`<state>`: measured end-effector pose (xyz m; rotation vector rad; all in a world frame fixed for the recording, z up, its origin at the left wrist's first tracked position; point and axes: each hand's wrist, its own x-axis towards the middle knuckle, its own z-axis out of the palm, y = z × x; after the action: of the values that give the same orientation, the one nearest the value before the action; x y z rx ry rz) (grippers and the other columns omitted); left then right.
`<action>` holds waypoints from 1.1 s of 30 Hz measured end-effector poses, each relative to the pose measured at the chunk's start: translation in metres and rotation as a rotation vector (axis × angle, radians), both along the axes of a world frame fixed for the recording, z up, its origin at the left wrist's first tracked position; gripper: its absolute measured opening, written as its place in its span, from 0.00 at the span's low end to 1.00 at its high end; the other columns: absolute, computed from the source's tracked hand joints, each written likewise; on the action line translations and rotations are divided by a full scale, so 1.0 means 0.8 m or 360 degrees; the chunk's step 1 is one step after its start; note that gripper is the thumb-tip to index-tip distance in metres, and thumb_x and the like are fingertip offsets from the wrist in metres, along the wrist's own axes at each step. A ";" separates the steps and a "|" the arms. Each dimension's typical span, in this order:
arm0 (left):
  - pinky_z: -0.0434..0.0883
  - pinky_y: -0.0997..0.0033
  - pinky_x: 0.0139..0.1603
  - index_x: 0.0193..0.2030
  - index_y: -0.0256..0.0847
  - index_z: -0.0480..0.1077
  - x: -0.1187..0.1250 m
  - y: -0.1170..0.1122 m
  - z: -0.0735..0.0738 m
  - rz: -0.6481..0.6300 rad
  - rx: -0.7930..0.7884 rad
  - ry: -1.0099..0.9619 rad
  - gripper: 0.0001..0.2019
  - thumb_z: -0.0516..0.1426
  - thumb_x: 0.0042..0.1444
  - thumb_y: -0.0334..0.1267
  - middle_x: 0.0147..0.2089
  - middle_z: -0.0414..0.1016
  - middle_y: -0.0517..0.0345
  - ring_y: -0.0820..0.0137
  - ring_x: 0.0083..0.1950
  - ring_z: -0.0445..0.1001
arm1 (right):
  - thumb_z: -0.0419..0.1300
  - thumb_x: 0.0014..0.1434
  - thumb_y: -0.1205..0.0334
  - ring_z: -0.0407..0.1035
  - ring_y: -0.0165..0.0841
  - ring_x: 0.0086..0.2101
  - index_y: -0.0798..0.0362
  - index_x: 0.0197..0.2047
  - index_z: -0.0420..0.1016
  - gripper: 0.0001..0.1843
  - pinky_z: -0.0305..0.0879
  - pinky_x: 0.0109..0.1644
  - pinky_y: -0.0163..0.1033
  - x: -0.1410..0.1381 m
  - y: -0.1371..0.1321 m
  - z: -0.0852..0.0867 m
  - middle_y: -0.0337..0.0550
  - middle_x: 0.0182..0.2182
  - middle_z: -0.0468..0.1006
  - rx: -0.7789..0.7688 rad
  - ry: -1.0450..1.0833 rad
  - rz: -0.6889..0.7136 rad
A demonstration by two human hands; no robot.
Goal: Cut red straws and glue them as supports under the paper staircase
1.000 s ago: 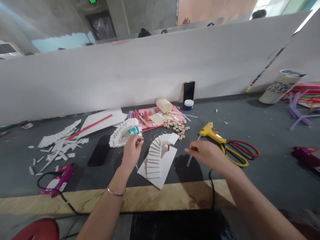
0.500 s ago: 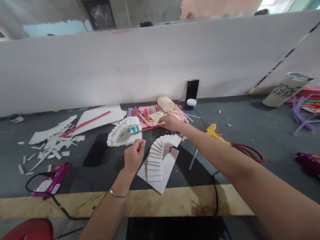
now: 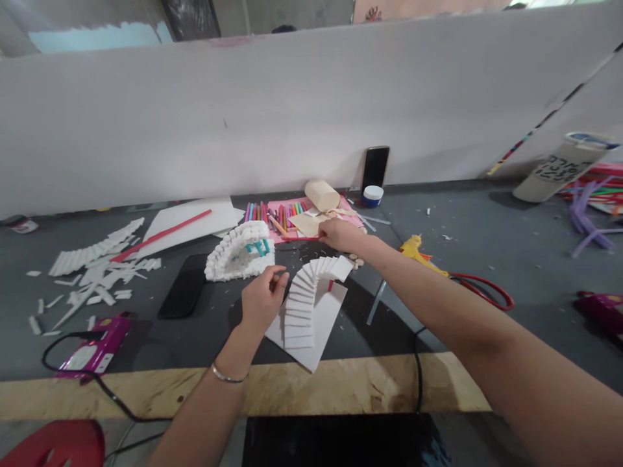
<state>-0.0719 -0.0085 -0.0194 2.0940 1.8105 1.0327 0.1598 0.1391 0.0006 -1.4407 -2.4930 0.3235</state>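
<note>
My left hand hovers just left of a white paper spiral staircase model, fingers pinched together on something too small to name. My right hand reaches forward over small round wooden pieces and rests at the near edge of a pink tray of coloured markers; its fingers are curled down, and a thin red stick lies at the fingertips. A second white curved model with teal posts stands behind my left hand.
A yellow glue gun and red-handled scissors lie to the right. A black phone, a magenta glue gun with cable and white paper scraps lie left. A phone leans on the white partition; a wooden strip edges the table.
My right hand moved from near the glue gun forward and left to the marker tray. My left hand dropped slightly toward the staircase model, still pinched.
</note>
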 end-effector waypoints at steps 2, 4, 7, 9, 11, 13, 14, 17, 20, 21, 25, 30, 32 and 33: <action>0.69 0.71 0.40 0.46 0.42 0.72 0.001 0.002 -0.001 -0.0023 -0.0015 -0.0027 0.14 0.52 0.61 0.47 0.33 0.77 0.59 0.69 0.35 0.76 | 0.59 0.56 0.67 0.71 0.38 0.39 0.55 0.36 0.76 0.06 0.62 0.41 0.38 0.013 -0.007 0.007 0.50 0.37 0.80 0.0012 0.0136 -0.0116; 0.70 0.68 0.43 0.48 0.42 0.70 0.001 0.005 -0.003 -0.0051 -0.0035 -0.0052 0.14 0.53 0.60 0.47 0.36 0.77 0.57 0.67 0.38 0.76 | 0.57 0.58 0.66 0.70 0.35 0.35 0.54 0.38 0.74 0.06 0.62 0.38 0.37 0.026 -0.016 0.013 0.47 0.36 0.79 0.0029 0.0300 -0.0228; 0.72 0.64 0.47 0.53 0.40 0.67 0.002 0.005 -0.004 -0.0129 -0.0079 -0.0102 0.19 0.54 0.59 0.48 0.43 0.77 0.52 0.65 0.44 0.76 | 0.53 0.62 0.62 0.67 0.29 0.28 0.53 0.39 0.70 0.07 0.61 0.31 0.34 0.045 -0.036 0.020 0.42 0.31 0.78 0.0026 0.0597 -0.0377; 0.71 0.61 0.51 0.58 0.40 0.63 0.003 -0.001 -0.002 -0.0189 -0.0132 -0.0110 0.23 0.54 0.59 0.50 0.51 0.75 0.49 0.63 0.50 0.75 | 0.54 0.62 0.57 0.64 0.27 0.23 0.53 0.36 0.68 0.08 0.59 0.27 0.33 0.057 -0.056 0.023 0.39 0.26 0.75 -0.0100 0.1067 -0.0485; 0.69 0.58 0.55 0.62 0.41 0.59 0.009 -0.013 0.004 -0.0224 -0.0211 -0.0043 0.28 0.54 0.59 0.53 0.58 0.71 0.45 0.59 0.57 0.72 | 0.61 0.57 0.51 0.61 0.25 0.21 0.52 0.32 0.67 0.13 0.57 0.24 0.31 0.067 -0.080 0.025 0.36 0.23 0.71 -0.0334 0.1632 -0.0574; 0.67 0.55 0.59 0.65 0.41 0.56 0.018 -0.028 0.011 -0.0233 -0.0292 0.0086 0.33 0.54 0.58 0.56 0.63 0.66 0.43 0.55 0.63 0.67 | 0.67 0.50 0.48 0.59 0.23 0.20 0.52 0.30 0.67 0.18 0.55 0.22 0.30 0.075 -0.106 0.026 0.32 0.20 0.67 -0.0570 0.1976 -0.0620; 0.66 0.54 0.60 0.66 0.41 0.55 0.024 -0.035 0.015 -0.0224 -0.0325 0.0155 0.35 0.55 0.57 0.57 0.65 0.63 0.42 0.53 0.65 0.64 | 0.69 0.47 0.47 0.58 0.22 0.19 0.52 0.29 0.67 0.20 0.54 0.21 0.29 0.078 -0.118 0.026 0.31 0.20 0.65 -0.0662 0.2083 -0.0635; 0.65 0.54 0.60 0.68 0.40 0.53 0.042 -0.050 0.019 -0.0141 -0.0394 0.0303 0.37 0.57 0.56 0.54 0.67 0.61 0.41 0.52 0.66 0.62 | 0.72 0.42 0.47 0.58 0.21 0.19 0.53 0.31 0.70 0.22 0.52 0.19 0.28 0.085 -0.144 0.024 0.32 0.22 0.68 -0.0832 0.2294 -0.0656; 0.67 0.56 0.57 0.68 0.40 0.52 0.053 -0.055 0.018 -0.0052 -0.0411 0.0366 0.36 0.58 0.56 0.48 0.66 0.63 0.41 0.53 0.65 0.64 | 0.73 0.41 0.47 0.61 0.21 0.22 0.52 0.35 0.73 0.23 0.55 0.20 0.27 0.090 -0.158 0.020 0.36 0.27 0.73 -0.0877 0.2396 -0.0664; 0.67 0.56 0.57 0.68 0.41 0.52 0.055 -0.056 0.017 -0.0038 -0.0411 0.0373 0.35 0.58 0.56 0.47 0.65 0.63 0.42 0.53 0.64 0.65 | 0.73 0.41 0.47 0.62 0.21 0.22 0.53 0.35 0.74 0.23 0.56 0.20 0.27 0.091 -0.161 0.019 0.36 0.28 0.73 -0.0890 0.2411 -0.0651; 0.67 0.54 0.57 0.69 0.39 0.50 0.054 -0.055 0.015 -0.0059 -0.0415 0.0372 0.34 0.56 0.57 0.43 0.67 0.61 0.40 0.51 0.65 0.64 | 0.72 0.43 0.50 0.64 0.22 0.22 0.53 0.32 0.73 0.19 0.57 0.21 0.28 0.095 -0.171 0.009 0.34 0.24 0.71 -0.0958 0.2444 -0.0609; 0.63 0.53 0.63 0.70 0.39 0.48 0.045 -0.052 0.016 -0.0192 -0.0410 0.0347 0.35 0.55 0.57 0.39 0.70 0.55 0.40 0.53 0.69 0.59 | 0.70 0.47 0.51 0.70 0.26 0.24 0.51 0.34 0.71 0.17 0.65 0.25 0.31 0.100 -0.178 -0.005 0.37 0.27 0.77 -0.0978 0.2440 -0.0526; 0.62 0.51 0.64 0.70 0.38 0.49 0.039 -0.050 0.016 -0.0239 -0.0427 0.0347 0.34 0.54 0.57 0.39 0.71 0.55 0.40 0.53 0.69 0.58 | 0.69 0.48 0.52 0.72 0.28 0.25 0.50 0.34 0.71 0.16 0.67 0.26 0.32 0.100 -0.177 -0.010 0.38 0.28 0.78 -0.1006 0.2451 -0.0558; 0.61 0.50 0.65 0.70 0.38 0.49 0.036 -0.049 0.017 -0.0258 -0.0438 0.0350 0.34 0.54 0.57 0.39 0.71 0.55 0.40 0.53 0.69 0.58 | 0.69 0.48 0.52 0.73 0.28 0.26 0.50 0.34 0.70 0.16 0.68 0.27 0.32 0.099 -0.177 -0.012 0.38 0.28 0.78 -0.1025 0.2470 -0.0570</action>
<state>-0.0429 -0.0476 -0.0057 2.2040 1.7230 0.4981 0.2392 -0.0025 -0.0088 -0.9882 -0.8678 1.5045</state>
